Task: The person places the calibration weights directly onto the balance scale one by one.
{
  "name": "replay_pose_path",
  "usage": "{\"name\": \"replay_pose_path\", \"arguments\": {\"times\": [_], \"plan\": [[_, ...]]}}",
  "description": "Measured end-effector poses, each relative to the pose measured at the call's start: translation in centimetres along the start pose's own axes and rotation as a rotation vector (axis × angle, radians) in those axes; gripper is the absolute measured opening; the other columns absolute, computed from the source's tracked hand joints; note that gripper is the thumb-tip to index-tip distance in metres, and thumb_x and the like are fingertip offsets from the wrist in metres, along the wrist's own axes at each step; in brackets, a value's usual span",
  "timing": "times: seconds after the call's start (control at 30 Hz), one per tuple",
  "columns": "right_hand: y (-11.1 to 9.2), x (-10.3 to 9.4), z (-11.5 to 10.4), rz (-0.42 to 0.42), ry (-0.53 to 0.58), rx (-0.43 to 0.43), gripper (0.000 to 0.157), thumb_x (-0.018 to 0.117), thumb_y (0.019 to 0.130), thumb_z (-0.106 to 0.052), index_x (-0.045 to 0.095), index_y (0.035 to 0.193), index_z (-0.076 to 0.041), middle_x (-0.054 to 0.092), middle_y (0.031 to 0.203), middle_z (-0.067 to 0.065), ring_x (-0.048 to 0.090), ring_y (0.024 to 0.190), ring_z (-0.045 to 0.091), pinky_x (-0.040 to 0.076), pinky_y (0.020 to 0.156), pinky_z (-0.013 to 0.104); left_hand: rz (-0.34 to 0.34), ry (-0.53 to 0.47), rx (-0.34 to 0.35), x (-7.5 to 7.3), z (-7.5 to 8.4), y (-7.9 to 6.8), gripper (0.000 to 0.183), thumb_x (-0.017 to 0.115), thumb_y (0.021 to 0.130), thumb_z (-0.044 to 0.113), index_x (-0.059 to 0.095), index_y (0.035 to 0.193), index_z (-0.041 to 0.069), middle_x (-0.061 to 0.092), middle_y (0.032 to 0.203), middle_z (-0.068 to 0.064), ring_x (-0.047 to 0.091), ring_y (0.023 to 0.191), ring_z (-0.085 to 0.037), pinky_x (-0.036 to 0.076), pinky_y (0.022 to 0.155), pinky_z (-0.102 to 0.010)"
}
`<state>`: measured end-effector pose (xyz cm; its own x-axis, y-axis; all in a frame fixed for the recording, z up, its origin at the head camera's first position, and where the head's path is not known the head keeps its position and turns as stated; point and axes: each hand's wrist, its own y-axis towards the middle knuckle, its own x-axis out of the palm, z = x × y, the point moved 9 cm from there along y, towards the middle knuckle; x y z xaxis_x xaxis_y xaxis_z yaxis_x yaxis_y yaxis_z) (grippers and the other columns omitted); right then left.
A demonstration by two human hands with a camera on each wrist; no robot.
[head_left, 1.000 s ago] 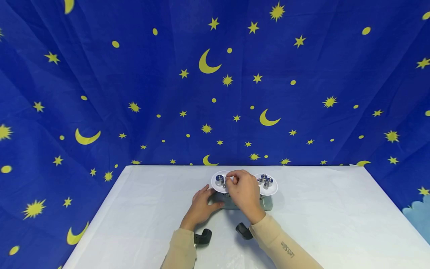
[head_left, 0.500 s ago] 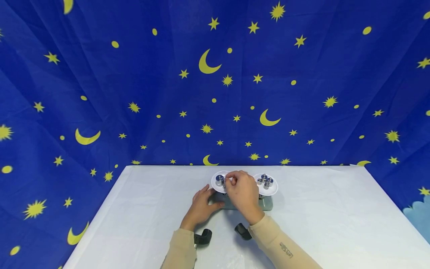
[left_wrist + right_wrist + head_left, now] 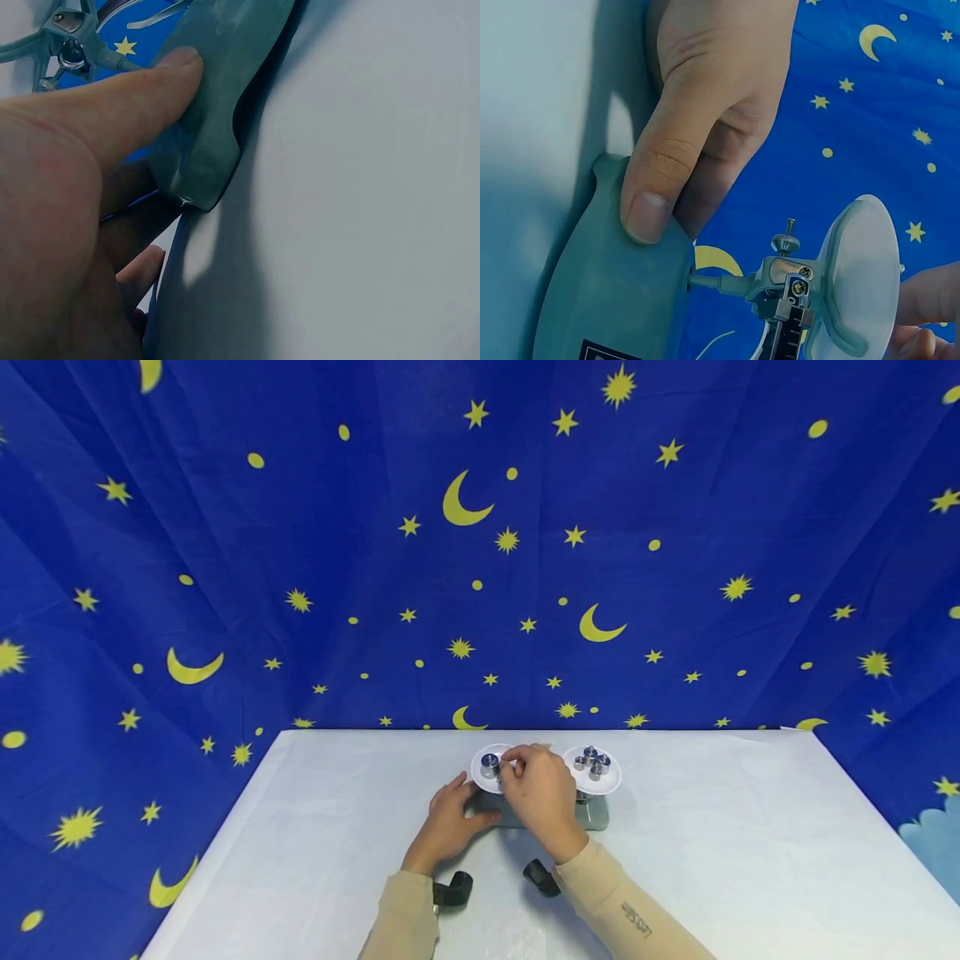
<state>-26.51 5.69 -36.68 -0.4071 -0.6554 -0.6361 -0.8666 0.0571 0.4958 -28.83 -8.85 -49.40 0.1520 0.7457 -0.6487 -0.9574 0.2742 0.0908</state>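
A pan balance with a grey-green base stands on the table. My left hand grips the base's left end; in the left wrist view its thumb lies on the base's face, the fingers behind. Over the white left pan, my right hand has thumb and forefinger pinched together at a small metal weight, mostly hidden by the fingertips. Beside it stands a larger weight. The right pan holds several weights. Right fingers show behind a pan in the right wrist view.
The balance's beam and adjusting screw stand beside the pan in the right wrist view. Black curved wrist mounts hang over the white table. A blue star-patterned curtain rises behind the table's far edge.
My right hand has shifted slightly left and down over the left pan. That pan has dipped a little and the right pan has risen slightly. My left hand has stayed on the base.
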Motion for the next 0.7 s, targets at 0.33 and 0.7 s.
{"name": "replay_pose_path", "arguments": {"times": [0.33, 0.7], "plan": [[-0.08, 0.15, 0.07, 0.003, 0.005, -0.019, 0.004, 0.075, 0.079, -0.010, 0.078, 0.081, -0.010, 0.049, 0.061, -0.006, 0.043, 0.052, 0.009, 0.034, 0.042, 0.026, 0.005, 0.009, 0.013, -0.08, 0.23, -0.13, 0.065, 0.076, 0.089, 0.036, 0.056, 0.142, 0.003, 0.052, 0.147, -0.018, 0.033, 0.145, -0.042, 0.017, 0.119, -0.063], [-0.01, 0.16, 0.21, 0.001, 0.021, -0.023, 0.004, 0.075, 0.080, -0.008, 0.078, 0.082, -0.010, 0.048, 0.060, -0.006, 0.042, 0.053, 0.009, 0.033, 0.043, 0.026, 0.011, 0.008, -0.001, -0.09, 0.21, -0.18, 0.065, 0.076, 0.088, 0.036, 0.056, 0.142, 0.004, 0.052, 0.148, -0.018, 0.032, 0.145, -0.042, 0.018, 0.118, -0.064]]}}
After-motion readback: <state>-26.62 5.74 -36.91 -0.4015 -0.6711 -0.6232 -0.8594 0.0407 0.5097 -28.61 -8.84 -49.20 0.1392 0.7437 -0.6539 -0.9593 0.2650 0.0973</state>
